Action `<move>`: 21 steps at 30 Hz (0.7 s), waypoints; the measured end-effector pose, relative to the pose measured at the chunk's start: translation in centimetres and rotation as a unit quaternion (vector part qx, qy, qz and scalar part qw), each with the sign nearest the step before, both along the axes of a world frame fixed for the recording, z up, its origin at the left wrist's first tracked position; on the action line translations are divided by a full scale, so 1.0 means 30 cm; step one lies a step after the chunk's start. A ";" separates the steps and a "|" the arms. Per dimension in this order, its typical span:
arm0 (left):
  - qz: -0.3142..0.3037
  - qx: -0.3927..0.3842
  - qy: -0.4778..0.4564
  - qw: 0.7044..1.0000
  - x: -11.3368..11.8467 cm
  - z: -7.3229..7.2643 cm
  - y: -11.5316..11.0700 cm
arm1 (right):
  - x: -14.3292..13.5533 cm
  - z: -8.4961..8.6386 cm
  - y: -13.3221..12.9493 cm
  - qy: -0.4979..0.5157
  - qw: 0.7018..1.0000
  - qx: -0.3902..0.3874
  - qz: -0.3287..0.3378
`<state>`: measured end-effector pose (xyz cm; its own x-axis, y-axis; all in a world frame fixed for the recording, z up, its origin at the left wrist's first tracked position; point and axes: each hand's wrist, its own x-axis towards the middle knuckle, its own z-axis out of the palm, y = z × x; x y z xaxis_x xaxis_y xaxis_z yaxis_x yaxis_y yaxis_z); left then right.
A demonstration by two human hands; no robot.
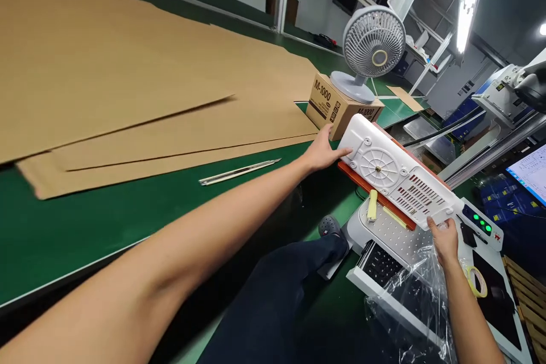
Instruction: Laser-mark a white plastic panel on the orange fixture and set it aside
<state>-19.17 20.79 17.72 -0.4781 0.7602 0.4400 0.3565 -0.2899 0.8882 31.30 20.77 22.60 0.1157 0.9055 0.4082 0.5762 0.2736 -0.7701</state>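
A long white plastic housing [401, 173], with a round ribbed pattern and slotted vents, lies tilted over an orange-red plate [362, 180]. My left hand [322, 151] grips its upper left end, one finger on the white face; the rest of that grip is partly hidden. Around the lower right end, my right hand [445, 239] has its thumb and fingers closed at the edge. Below the plate is a grey perforated platform [394, 233] with a yellow piece [372, 206] on it. A clear plastic bag [420, 301] hangs beside my right forearm.
Large cardboard sheets [140, 68] cover much of the green table [128, 222], with thin strips [239, 172] near its edge. A grey fan [374, 42] stands on an M-1000 box [326, 103]. A keyboard [379, 264], tape roll [476, 281], control panel [482, 223] and monitor [531, 176] are right.
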 end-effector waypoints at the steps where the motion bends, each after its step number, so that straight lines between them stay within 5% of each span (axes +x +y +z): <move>1: -0.020 0.000 0.001 1.000 -0.012 0.022 0.034 | -0.011 -0.007 0.013 -0.004 1.000 0.004 -0.004; 4: -0.070 -0.028 0.012 0.997 -0.014 0.032 0.099 | -0.026 -0.032 0.056 -0.011 0.999 0.018 -0.035; 7: -0.047 -0.064 0.011 0.997 0.007 0.010 0.119 | -0.026 -0.060 0.092 -0.020 0.998 0.029 -0.050; 21: -0.045 -0.066 -0.058 0.995 0.054 0.042 0.095 | -0.037 -0.085 0.112 0.026 0.998 0.053 -0.034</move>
<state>-17.56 23.66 19.00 -0.4467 0.8502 0.2786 0.2273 -0.1933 0.9544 30.19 24.14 20.06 0.1985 0.8471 0.4930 0.5553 0.3173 -0.7687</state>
